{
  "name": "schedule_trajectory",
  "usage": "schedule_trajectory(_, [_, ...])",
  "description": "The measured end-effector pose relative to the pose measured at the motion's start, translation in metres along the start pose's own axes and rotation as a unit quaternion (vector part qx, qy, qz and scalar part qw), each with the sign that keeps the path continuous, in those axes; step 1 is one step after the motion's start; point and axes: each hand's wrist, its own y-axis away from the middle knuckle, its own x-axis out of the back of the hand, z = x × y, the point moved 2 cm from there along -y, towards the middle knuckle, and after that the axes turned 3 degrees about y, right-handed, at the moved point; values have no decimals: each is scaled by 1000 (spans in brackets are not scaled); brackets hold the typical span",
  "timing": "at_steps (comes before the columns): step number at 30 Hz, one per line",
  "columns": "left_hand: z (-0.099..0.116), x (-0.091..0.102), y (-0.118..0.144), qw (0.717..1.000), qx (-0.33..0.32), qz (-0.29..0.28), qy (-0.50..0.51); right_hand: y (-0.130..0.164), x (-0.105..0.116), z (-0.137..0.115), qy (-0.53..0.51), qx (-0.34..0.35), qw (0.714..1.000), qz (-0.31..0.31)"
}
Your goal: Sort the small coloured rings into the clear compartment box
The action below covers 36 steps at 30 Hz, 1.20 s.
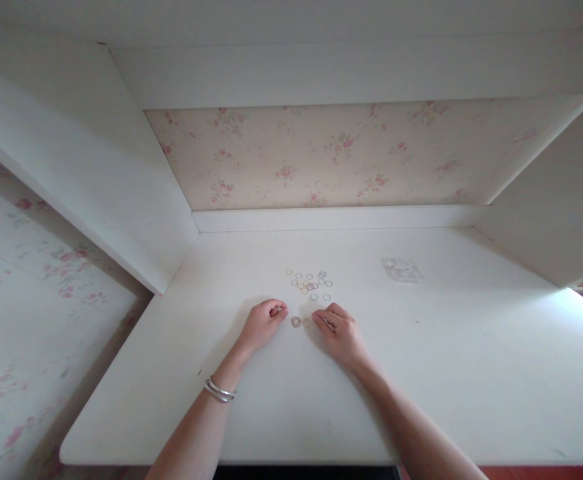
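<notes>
Several small thin rings that look like rubber bands (pixel 298 283) lie in a loose cluster on the white desk, in grey, yellow and pinkish tones. Closer to me, a pinkish-brown ring-shaped bundle (pixel 296 322) and a yellow ring (pixel 306 323) lie between my hands. My left hand (pixel 265 323) rests on the desk to their left, fingers curled and thumb against the index finger. On the other side my right hand (pixel 338 333) is also curled, its fingertips close beside the yellow ring. Whatever either hand may hold is too small or hidden to make out.
A clear plastic packet or case (pixel 402 270) lies at the back right of the desk (pixel 471 373). White side panels stand left and right, with a low ledge (pixel 341 219) at the back and a shelf (pixel 321 73) overhead. A small dark speck (pixel 200 373) is near my left forearm.
</notes>
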Motion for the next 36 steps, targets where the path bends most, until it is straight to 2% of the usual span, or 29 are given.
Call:
schedule_trajectory(3, [1,-2,-3,1000,-4,13,-3,-3,5,8,-58,-73,995,45])
schedule_trajectory(6, [6,-7,-12,999,-29,18,-28,-5,5,15,-86,-106,988,69])
schedule_trajectory(12, [26,-24,-38,981,-105,-4,-164,-7,4,19,-99,-119,986,60])
schedule_trajectory(19, [34,-36,-47,953,-94,-29,-286,-9,8,18,-110,-119,985,65])
schedule_trajectory(23, [35,-37,-46,954,-85,-46,-285,-9,9,16,-112,-118,985,63])
schedule_trajectory(28, [36,-31,-37,969,-105,-48,-217,-9,10,17,-114,-114,985,63])
schedule_trajectory(32, [39,-26,-16,978,-119,-34,-169,-8,8,18,-114,-115,985,58])
schedule_trajectory(36, [43,-28,6,973,-129,-40,-185,-8,7,18,-116,-114,985,58])
